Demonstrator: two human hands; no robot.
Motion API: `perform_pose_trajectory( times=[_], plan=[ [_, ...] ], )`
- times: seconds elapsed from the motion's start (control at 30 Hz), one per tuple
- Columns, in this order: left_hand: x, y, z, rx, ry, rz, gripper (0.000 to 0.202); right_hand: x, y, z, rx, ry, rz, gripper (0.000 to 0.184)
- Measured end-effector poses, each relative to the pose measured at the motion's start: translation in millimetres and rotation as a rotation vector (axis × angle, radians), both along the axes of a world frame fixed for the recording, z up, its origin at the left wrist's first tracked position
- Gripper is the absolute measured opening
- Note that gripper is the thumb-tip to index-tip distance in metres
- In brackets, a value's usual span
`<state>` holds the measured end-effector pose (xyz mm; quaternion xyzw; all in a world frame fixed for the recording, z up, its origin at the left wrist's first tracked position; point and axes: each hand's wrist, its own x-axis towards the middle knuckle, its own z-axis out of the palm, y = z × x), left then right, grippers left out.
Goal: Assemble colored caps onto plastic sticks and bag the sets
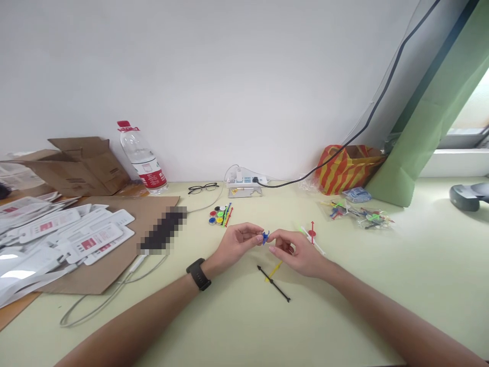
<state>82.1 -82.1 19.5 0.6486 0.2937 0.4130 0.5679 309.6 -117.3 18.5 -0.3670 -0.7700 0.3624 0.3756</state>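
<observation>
Both of my hands meet over the middle of the pale green table (382, 285). My left hand (235, 242), with a black watch on its wrist, pinches a small blue plastic piece (265, 236). My right hand (294, 252) pinches the same blue piece from the other side. Just below my hands a black plastic stick (274, 284) lies on the table, crossing a yellow stick (274, 270). A red stick with a disc (312, 232) and a white stick (315, 243) lie just right of my right hand.
Coloured discs and sticks (220, 215) lie behind my hands. A bag of more coloured pieces (361, 215), a striped bag (346, 168) and green paper stand at the right. Glasses (202, 188), a power strip (244, 184), a water bottle (143, 159), cardboard and white packets (76, 234) fill the left.
</observation>
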Motion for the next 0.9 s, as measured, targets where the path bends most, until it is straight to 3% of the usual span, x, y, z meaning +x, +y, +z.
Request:
perform_pose_trajectory(
  times=[0.2,0.3,0.37,0.4,0.43,0.5,0.57,0.7,0.8,0.9],
  plan=[
    [0,-1,0.3,-0.011,-0.015,0.014,0.033,1,0,4.8,-0.051,0.133,-0.072,0.037],
    [1,-1,0.4,-0.011,-0.024,0.026,0.033,0,1,6.5,-0.179,0.237,-0.095,0.059],
    [1,-1,0.7,-0.013,-0.032,0.041,0.032,1,2,7.3,-0.304,0.293,-0.08,0.051],
    [2,-1,1.0,-0.011,-0.04,0.057,0.032,2,3,7.7,-0.393,0.286,-0.032,0.042],
    [2,-1,1.5,-0.007,-0.048,0.078,0.032,3,3,8.4,-0.487,0.269,0.041,0.046],
    [2,0,2.5,0.0,-0.057,0.124,0.032,7,5,10.0,-0.636,0.252,0.216,0.068],
    [2,0,3.4,0.001,-0.056,0.152,0.032,10,7,11.7,-0.683,0.325,0.315,0.073],
    [2,0,2.8,-0.008,-0.051,0.13,0.031,11,10,13.3,-0.652,0.467,0.192,0.057],
    [2,0,0.9,-0.003,-0.034,0.078,0.03,8,9,12.5,-0.606,0.451,0.083,0.035],
    [2,-1,-0.8,-0.005,-0.027,0.054,0.029,5,8,10.9,-0.572,0.408,0.078,0.029]
  ],
)
